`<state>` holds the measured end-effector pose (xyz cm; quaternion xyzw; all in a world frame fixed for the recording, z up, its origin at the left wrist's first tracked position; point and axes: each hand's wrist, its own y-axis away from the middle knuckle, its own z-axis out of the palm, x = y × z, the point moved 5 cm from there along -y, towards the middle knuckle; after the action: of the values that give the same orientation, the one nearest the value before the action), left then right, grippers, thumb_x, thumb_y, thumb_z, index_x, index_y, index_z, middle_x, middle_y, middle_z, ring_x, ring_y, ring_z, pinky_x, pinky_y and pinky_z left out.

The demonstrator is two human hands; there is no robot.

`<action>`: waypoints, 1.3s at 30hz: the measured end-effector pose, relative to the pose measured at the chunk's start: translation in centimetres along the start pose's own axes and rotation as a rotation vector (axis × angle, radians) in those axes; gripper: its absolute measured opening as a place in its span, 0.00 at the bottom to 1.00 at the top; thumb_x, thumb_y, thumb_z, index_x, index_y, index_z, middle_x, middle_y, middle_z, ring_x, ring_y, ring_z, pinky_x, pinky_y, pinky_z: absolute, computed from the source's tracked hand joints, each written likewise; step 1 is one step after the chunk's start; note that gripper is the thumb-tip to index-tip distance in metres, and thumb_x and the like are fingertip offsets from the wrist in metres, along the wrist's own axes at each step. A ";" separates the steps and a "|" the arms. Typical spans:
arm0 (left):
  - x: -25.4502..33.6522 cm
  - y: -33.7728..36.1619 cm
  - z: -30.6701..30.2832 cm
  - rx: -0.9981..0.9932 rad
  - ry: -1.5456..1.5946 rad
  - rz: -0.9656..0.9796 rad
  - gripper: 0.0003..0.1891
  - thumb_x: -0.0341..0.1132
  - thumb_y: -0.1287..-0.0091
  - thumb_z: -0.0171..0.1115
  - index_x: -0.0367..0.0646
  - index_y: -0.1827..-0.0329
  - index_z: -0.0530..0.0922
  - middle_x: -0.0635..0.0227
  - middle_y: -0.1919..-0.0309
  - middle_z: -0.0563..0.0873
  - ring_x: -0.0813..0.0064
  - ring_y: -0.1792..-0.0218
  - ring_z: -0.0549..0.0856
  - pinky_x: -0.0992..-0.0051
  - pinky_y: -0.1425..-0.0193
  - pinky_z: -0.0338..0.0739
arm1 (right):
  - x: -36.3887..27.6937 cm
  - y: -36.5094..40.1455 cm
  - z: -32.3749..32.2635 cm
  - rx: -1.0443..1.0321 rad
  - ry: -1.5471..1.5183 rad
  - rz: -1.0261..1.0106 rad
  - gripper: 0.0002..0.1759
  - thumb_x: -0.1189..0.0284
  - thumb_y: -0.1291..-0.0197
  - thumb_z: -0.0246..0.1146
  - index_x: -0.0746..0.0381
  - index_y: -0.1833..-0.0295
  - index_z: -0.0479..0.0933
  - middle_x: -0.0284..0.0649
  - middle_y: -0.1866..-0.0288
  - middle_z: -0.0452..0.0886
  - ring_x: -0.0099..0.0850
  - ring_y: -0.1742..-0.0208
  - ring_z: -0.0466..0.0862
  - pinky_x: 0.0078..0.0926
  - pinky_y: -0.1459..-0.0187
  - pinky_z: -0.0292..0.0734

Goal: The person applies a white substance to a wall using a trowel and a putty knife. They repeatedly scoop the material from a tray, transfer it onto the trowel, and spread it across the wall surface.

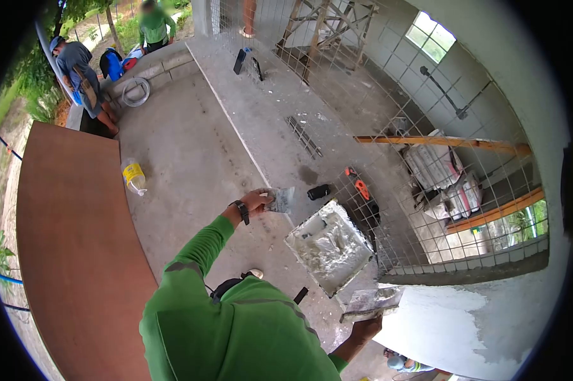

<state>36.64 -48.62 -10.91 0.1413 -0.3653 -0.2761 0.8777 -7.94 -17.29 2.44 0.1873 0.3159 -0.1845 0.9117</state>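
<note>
My left hand (256, 200), with a black watch at the wrist, is closed on a flat metal scraper (281, 200) over the edge of the concrete ledge. Low in the view, my right hand (367, 327) grips a wide, plaster-smeared trowel (370, 305) beside the partly coated white wall (432, 324). Between the two hands sits a square tray (331, 249) holding wet, whitish plaster. A small black object (318, 192) lies just beyond the tray, near an orange-handled tool (357, 184).
Wire mesh (420, 108) rises along the right. A plastic bottle (133, 177) lies on the floor near a brown board (77, 241). Two people (80, 70) are at the upper left; another person (397, 362) is below. Metal pieces (304, 136) lie on the ledge (261, 108).
</note>
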 end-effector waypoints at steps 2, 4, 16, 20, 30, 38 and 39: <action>-0.1 1.0 -0.7 0.059 -0.005 0.025 0.17 0.20 0.33 0.56 0.39 0.42 0.70 0.62 0.52 0.83 0.67 0.52 0.85 0.65 0.43 0.82 | -1.3 0.8 -1.8 -0.070 -0.042 -0.043 0.24 0.66 0.32 0.52 0.66 0.35 0.69 0.48 0.36 0.74 0.42 0.37 0.75 0.46 0.35 0.70; -0.7 1.6 -1.3 0.113 0.031 0.097 0.14 0.22 0.33 0.57 0.39 0.45 0.73 0.64 0.56 0.85 0.69 0.55 0.86 0.66 0.49 0.84 | -2.4 1.4 -4.5 0.093 -0.093 -0.061 0.25 0.65 0.30 0.48 0.64 0.32 0.66 0.45 0.34 0.73 0.41 0.36 0.74 0.44 0.34 0.67; -6.7 5.5 1.8 0.243 0.032 0.186 0.15 0.21 0.35 0.60 0.41 0.47 0.73 0.63 0.57 0.85 0.66 0.55 0.86 0.65 0.47 0.84 | -7.9 2.6 -12.1 -0.021 -0.204 -0.041 0.25 0.67 0.35 0.58 0.65 0.34 0.67 0.48 0.36 0.73 0.43 0.36 0.71 0.43 0.36 0.66; -10.4 8.4 -0.8 0.250 0.007 0.207 0.13 0.23 0.34 0.60 0.40 0.48 0.74 0.63 0.58 0.85 0.66 0.57 0.87 0.67 0.54 0.85 | -10.1 3.9 -16.3 0.175 0.440 -0.189 0.29 0.61 0.35 0.53 0.63 0.31 0.66 0.45 0.33 0.72 0.43 0.33 0.71 0.50 0.31 0.62; -13.5 16.0 -9.4 0.321 -0.122 0.201 0.09 0.28 0.36 0.65 0.46 0.56 0.76 0.71 0.65 0.84 0.74 0.69 0.83 0.72 0.68 0.79 | -9.9 3.9 -14.8 0.260 -0.418 -0.023 0.18 0.66 0.34 0.53 0.60 0.41 0.75 0.39 0.40 0.79 0.37 0.40 0.77 0.39 0.35 0.69; -13.2 20.1 -8.2 0.427 -0.110 0.248 0.08 0.30 0.37 0.65 0.45 0.57 0.76 0.69 0.65 0.84 0.71 0.68 0.83 0.71 0.66 0.79 | -10.7 1.9 -13.4 0.019 -0.386 -0.187 0.21 0.63 0.35 0.55 0.59 0.39 0.75 0.40 0.38 0.78 0.37 0.37 0.76 0.38 0.35 0.69; -12.9 20.4 -6.7 0.395 -0.110 0.267 0.08 0.30 0.37 0.65 0.45 0.57 0.76 0.70 0.65 0.84 0.72 0.67 0.83 0.71 0.65 0.78 | -11.4 1.8 -12.9 0.058 -0.326 -0.193 0.22 0.64 0.34 0.54 0.60 0.37 0.74 0.41 0.37 0.77 0.38 0.36 0.75 0.39 0.33 0.67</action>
<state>41.77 -24.25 -13.58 0.2453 -0.4751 -0.0880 0.8405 -21.97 -7.35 0.78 0.1501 0.1751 -0.3082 0.9230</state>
